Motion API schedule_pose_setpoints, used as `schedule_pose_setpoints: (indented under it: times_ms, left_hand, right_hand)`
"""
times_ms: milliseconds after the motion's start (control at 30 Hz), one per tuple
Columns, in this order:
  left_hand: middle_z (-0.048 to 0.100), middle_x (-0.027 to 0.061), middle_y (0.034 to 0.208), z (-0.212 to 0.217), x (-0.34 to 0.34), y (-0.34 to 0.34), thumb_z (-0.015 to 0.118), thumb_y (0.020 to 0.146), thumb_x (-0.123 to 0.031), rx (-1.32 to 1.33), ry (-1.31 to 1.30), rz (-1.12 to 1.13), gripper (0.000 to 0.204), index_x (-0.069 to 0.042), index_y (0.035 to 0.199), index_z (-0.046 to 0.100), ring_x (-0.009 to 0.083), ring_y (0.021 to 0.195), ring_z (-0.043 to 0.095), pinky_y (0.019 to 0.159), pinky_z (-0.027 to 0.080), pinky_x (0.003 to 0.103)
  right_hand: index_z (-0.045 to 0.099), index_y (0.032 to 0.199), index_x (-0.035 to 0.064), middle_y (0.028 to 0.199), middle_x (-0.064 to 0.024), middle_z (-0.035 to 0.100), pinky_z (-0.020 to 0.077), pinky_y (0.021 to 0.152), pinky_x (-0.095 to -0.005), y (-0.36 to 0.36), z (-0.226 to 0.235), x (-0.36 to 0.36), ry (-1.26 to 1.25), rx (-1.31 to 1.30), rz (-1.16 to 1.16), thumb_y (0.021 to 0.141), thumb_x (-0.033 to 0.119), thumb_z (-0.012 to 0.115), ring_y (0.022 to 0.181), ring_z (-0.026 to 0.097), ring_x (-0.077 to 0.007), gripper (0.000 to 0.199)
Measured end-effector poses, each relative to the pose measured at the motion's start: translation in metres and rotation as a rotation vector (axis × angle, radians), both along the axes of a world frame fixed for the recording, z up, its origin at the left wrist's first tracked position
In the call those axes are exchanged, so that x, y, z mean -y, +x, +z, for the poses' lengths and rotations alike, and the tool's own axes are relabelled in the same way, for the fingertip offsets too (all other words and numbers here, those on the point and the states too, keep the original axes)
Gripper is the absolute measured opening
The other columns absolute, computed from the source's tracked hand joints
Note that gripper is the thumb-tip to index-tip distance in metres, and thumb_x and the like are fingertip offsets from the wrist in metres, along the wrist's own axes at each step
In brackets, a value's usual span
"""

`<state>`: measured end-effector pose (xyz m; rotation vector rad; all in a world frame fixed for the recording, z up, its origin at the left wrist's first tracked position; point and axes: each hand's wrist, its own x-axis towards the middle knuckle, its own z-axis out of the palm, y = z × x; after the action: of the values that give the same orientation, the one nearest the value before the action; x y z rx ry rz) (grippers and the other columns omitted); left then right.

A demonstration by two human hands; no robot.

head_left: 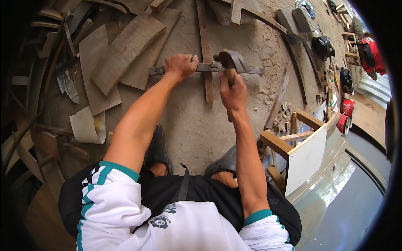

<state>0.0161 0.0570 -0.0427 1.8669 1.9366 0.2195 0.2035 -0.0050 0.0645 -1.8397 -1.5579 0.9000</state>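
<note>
My right hand point(233, 94) is closed around the handle of a claw hammer point(235, 61). The hammer's head hangs over a narrow, flat grey strip point(253, 70); I cannot tell whether it touches. My left hand point(180, 66) is closed on the same strip, left of the hammer. The strip lies crosswise over a long wooden batten point(209, 88), which runs away from me along the ground. Part of the strip is hidden behind my left hand and the hammer.
Curved wooden boards point(127, 52) and scraps lie to the left, beside a bent pale sheet point(88, 125). At right stands a small wooden frame with a white panel point(306, 157). Red cans point(348, 108) and a person in red point(377, 58) are farther right.
</note>
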Motion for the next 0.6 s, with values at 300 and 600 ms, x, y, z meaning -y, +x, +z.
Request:
schedule_pose_setpoints:
  times_ms: [300,600]
  left_hand:
    - [0.071,0.0184,0.08,0.004,0.001,-0.002,0.051,0.091,-0.041,-0.006,-0.041,0.048,0.038,-0.011,0.087,0.074,0.0402,0.076,0.07,0.07,0.056,0.051]
    - [0.073,0.0175,0.088,0.009,0.0,-0.001,0.05,0.09,-0.041,0.021,-0.101,0.051,0.04,-0.011,0.09,0.075,0.0391,0.084,0.071,0.074,0.057,0.051]
  right_hand:
    - [0.058,0.1,-0.0007,0.069,-0.0194,0.066,0.05,0.058,-0.0438,-0.014,0.071,-0.028,0.245,-0.052,0.035,0.096,0.018,0.064,0.061,0.068,-0.0321,0.021]
    - [0.057,0.106,-0.0022,0.084,-0.0259,0.066,0.0503,0.07,-0.0436,-0.006,0.031,-0.019,-0.274,0.127,0.044,0.098,0.027,0.06,0.081,0.066,-0.0371,0.03]
